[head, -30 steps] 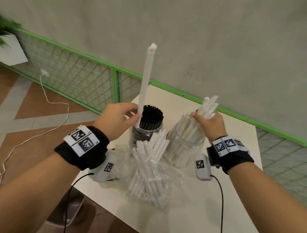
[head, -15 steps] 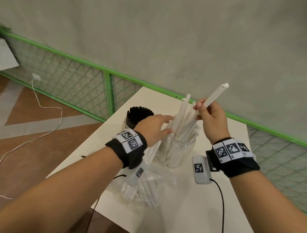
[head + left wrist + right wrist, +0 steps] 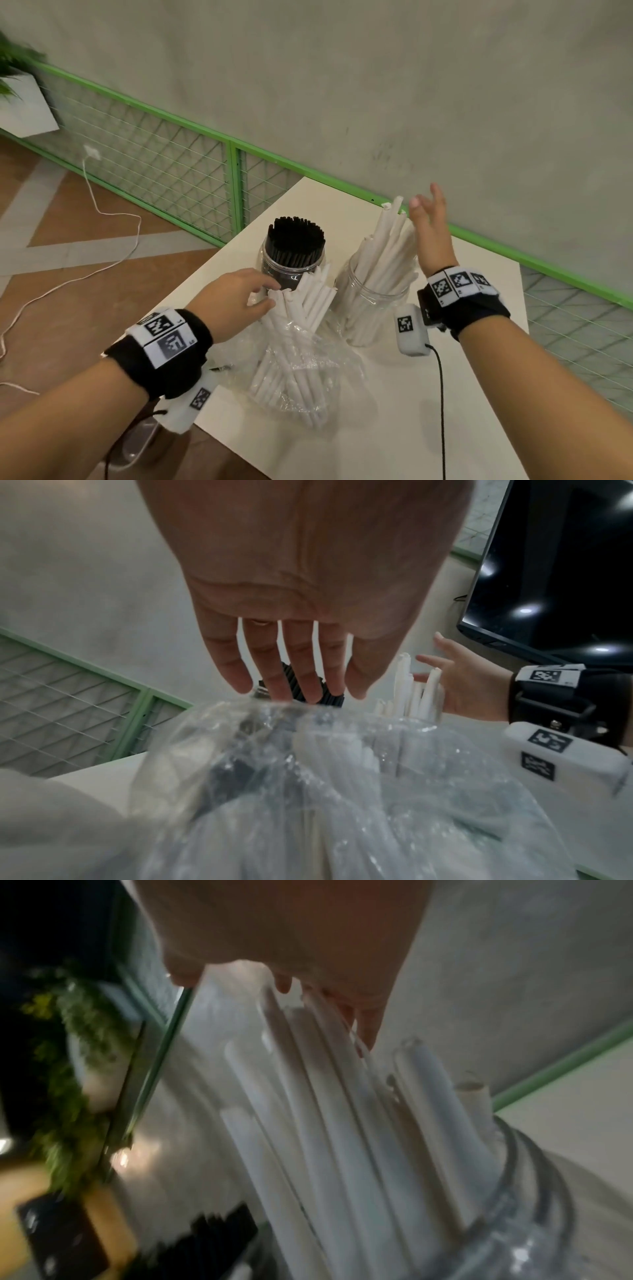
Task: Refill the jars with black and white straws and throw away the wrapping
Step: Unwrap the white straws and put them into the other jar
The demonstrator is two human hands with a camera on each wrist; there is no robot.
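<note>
- Mostly hidden in the head view, the left hand shows only its back, fingertips at the top ends of the bagged white straws; whether they touch cannot be told
- Only the left wrist view shows its fingers straight and spread, holding nothing, above the crinkled wrapping
- Wrapping blurs the straws inside it and fills the lower part of that view
- Right hand is open, fingers loosely spread beside the white straws standing in the right jar; nothing gripped
- Right wrist view is blurred; the fingertips lie against the straw tops, the palm cut off at the top edge
- Black straws fill the left jar, its base hidden behind the bagged bundle
- Both jars and the bag stand on the table, close together
- A dark screen shows only in the left wrist view
</note>
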